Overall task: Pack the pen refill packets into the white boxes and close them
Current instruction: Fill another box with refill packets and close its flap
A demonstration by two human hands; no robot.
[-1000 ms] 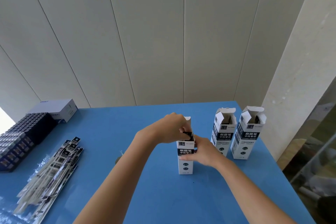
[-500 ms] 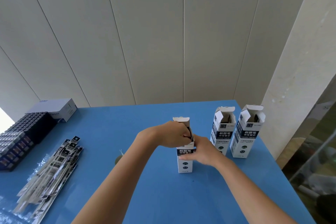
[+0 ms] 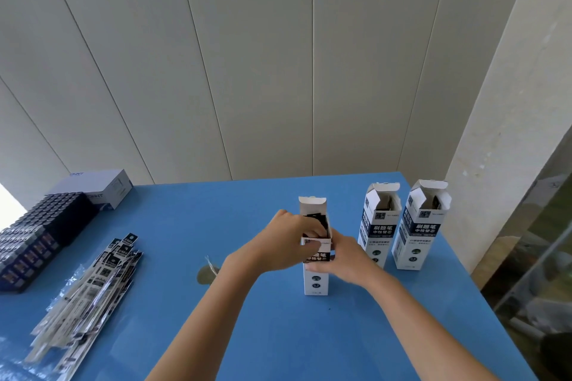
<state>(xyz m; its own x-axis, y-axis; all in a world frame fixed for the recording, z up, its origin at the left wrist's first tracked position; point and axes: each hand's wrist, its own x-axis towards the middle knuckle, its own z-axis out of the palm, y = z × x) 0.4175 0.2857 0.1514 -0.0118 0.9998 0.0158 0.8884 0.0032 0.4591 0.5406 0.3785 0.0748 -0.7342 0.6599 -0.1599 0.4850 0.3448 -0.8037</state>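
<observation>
Box (image 3: 315, 283) upright mid-counter (image 3: 247, 334), top flap up. Dark packets (image 3: 316, 219) stick out of its mouth. My left hand (image 3: 284, 244) at mouth, fingers curled, pinching packets. My right hand (image 3: 343, 260) wraps box from right side, gripping its middle. Open boxes (image 3: 379, 223) side by side near far right corner, tops unfolded. Pile (image 3: 93, 284) of loose packets by left edge.

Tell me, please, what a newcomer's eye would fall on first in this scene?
Both hands meet at the middle white box, upright mid-table: the right hand grips its side, the left hand curls over its open top, where dark packets show. Two more open white boxes stand to its right; a pile of pen refill packets lies left on the blue table.
</observation>
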